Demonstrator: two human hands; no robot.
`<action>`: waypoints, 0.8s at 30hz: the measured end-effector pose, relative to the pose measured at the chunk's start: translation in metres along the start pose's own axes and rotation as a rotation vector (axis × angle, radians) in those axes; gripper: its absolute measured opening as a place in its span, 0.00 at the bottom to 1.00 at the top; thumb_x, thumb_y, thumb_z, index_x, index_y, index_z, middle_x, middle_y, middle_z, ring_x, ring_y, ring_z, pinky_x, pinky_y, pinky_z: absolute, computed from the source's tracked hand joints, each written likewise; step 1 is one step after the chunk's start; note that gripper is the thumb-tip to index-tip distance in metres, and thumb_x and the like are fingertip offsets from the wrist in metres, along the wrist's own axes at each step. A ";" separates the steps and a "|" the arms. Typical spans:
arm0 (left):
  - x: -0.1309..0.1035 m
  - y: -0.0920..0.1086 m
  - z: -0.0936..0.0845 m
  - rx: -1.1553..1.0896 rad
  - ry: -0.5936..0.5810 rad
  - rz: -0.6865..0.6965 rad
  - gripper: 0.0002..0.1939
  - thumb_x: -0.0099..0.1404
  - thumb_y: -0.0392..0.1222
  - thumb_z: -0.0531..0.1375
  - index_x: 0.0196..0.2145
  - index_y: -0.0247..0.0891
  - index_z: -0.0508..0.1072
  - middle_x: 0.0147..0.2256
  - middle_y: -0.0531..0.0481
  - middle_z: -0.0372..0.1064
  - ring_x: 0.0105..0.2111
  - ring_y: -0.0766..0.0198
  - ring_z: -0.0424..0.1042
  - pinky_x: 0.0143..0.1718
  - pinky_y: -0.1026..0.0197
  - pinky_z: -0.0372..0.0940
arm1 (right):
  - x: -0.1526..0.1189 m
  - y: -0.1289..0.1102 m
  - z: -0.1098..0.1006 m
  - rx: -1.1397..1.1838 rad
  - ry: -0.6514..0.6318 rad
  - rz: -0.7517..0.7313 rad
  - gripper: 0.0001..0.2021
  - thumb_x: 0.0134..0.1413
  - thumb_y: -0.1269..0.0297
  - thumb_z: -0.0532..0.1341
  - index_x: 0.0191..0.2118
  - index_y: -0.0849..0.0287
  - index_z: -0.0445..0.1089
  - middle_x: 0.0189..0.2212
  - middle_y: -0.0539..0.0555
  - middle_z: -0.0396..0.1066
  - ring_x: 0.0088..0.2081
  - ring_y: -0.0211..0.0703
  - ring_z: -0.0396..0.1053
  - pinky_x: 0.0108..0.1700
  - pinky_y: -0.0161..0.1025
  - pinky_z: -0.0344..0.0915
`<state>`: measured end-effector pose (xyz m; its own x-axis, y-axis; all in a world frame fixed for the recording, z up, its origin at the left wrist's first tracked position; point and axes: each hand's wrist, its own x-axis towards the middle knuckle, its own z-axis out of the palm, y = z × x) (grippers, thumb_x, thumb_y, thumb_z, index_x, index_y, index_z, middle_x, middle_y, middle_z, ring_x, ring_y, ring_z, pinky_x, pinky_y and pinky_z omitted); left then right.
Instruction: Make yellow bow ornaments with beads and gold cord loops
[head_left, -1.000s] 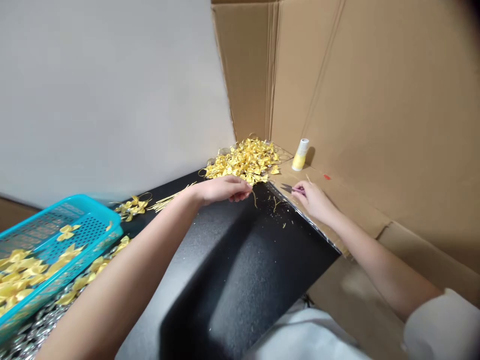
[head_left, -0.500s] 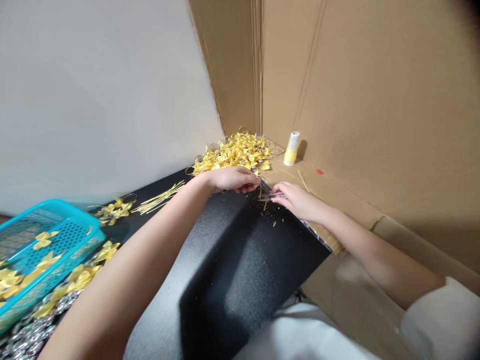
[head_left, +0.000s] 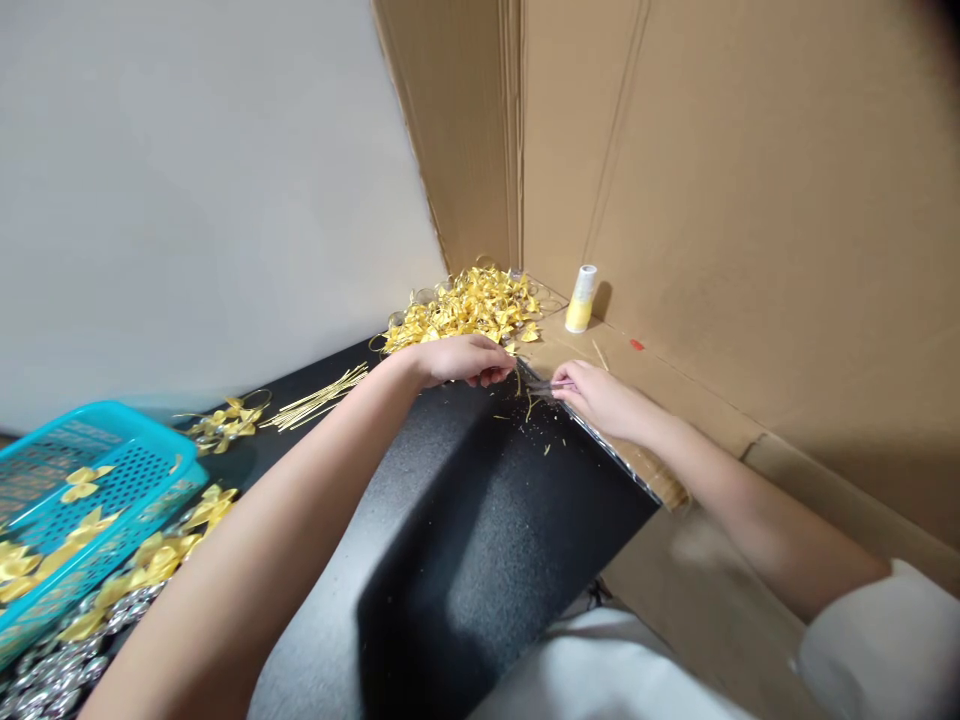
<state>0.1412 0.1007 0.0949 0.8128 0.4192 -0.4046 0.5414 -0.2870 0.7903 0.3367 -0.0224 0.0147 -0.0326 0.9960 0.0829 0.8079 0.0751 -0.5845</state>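
At the far end of the black tabletop (head_left: 495,560), my left hand (head_left: 476,360) is closed in a pinch. A thin gold strand (head_left: 518,380) hangs from its fingertips; the rest of what it holds is hidden by the fingers. My right hand (head_left: 596,395) grips small scissors (head_left: 541,386) with a purplish handle. Their blades point left towards the strand and look nearly together, though blurred. Gold clippings (head_left: 529,408) are scattered below the blades. Just behind my left hand lies a heap of yellow ribbon bows (head_left: 480,302) with gold loops.
To the left are a bundle of gold sticks (head_left: 319,397), several loose bows (head_left: 227,423) and a turquoise basket (head_left: 196,474) containing bows. Silvery pieces (head_left: 64,665) lie before it. A white-and-yellow spool (head_left: 581,300) stands near the cardboard wall (head_left: 720,220).
My right hand and the scissors have drawn slightly right, away from my left hand. The blades have come closer together. A gold clipping now shows below them. My left hand has barely moved.
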 end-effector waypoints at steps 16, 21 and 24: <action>-0.055 -0.059 0.022 -0.459 0.261 0.202 0.17 0.64 0.52 0.55 0.23 0.38 0.60 0.23 0.55 0.57 0.24 0.68 0.55 0.29 0.63 0.54 | -0.004 -0.050 0.076 1.287 -0.195 0.290 0.12 0.61 0.57 0.58 0.35 0.62 0.69 0.38 0.61 0.75 0.38 0.44 0.76 0.43 0.44 0.72; -0.076 -0.060 0.028 -0.567 0.228 0.225 0.17 0.66 0.50 0.54 0.25 0.37 0.60 0.23 0.54 0.58 0.25 0.68 0.55 0.28 0.63 0.53 | 0.010 -0.040 0.068 1.334 0.159 0.261 0.13 0.58 0.51 0.60 0.37 0.56 0.64 0.32 0.49 0.69 0.29 0.33 0.66 0.32 0.32 0.65; -0.079 -0.060 0.033 -0.618 0.176 0.228 0.16 0.66 0.48 0.55 0.25 0.37 0.61 0.23 0.54 0.58 0.25 0.68 0.55 0.29 0.63 0.53 | 0.009 -0.053 0.056 1.348 0.171 0.204 0.19 0.53 0.45 0.62 0.39 0.56 0.66 0.22 0.42 0.57 0.19 0.29 0.50 0.22 0.30 0.51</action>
<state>0.0519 0.0567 0.0645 0.8163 0.5558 -0.1574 0.0959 0.1383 0.9857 0.2605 -0.0148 0.0010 0.1682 0.9840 -0.0586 -0.4049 0.0148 -0.9142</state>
